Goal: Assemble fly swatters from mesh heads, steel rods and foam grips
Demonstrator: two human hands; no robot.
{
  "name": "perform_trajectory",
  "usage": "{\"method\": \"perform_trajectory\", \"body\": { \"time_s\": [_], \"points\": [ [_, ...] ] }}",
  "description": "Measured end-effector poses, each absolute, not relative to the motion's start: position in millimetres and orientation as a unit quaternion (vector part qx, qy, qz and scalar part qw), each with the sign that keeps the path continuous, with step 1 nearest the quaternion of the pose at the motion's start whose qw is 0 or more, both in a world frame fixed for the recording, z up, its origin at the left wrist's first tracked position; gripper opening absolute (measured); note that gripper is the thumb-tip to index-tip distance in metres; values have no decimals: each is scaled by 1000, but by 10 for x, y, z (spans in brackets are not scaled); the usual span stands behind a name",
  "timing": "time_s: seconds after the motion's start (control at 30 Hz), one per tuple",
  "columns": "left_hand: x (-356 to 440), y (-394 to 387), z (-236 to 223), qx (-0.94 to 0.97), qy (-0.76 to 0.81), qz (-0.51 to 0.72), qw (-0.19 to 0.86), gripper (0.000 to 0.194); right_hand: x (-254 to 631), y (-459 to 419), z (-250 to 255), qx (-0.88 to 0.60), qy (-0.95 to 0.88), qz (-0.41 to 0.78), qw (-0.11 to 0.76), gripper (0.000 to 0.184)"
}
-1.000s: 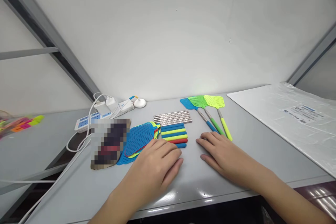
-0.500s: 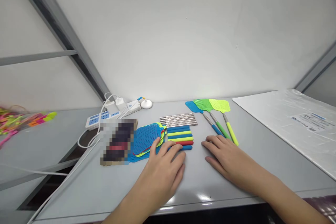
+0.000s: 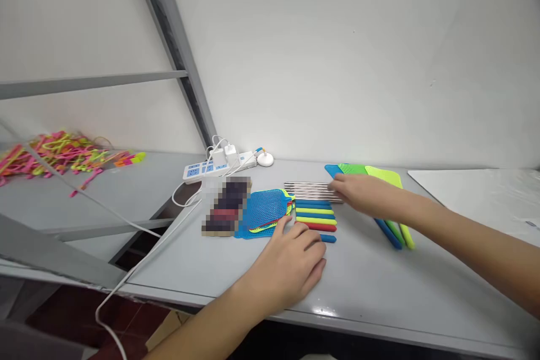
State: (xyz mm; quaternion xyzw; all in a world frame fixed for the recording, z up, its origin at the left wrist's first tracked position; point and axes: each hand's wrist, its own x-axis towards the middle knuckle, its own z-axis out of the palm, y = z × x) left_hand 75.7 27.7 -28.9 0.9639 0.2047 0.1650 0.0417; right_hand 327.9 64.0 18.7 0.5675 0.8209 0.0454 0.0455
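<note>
While the gray table (image 3: 379,287) spreads beneath the left hand (image 3: 293,264) and right hand (image 3: 358,192), a white package (image 3: 485,191) lies right of the latter, a colorful pile (image 3: 70,154) far left of both. Three swatters (image 3: 386,174) are partly blocked by the right hand. Beyond the left hand sits a power strip (image 3: 194,171). That hand, half curled, covers part of the lowest of the handles (image 3: 314,219), near the stacked swatter heads (image 3: 265,208); the right's bent fingers reach the metal rods (image 3: 310,190). Neither grip can be told.
</note>
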Motion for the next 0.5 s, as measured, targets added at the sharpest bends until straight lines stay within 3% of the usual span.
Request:
{"method": "perform_trajectory", "body": {
  "time_s": [0.2,0.5],
  "points": [
    [745,314,-330,953,275,125,5,14,3261,1546,-11,552,833,-9,34,26],
    [772,335,-365,929,349,114,-33,22,3291,1755,-43,522,846,-101,38,26]
  ]
}}
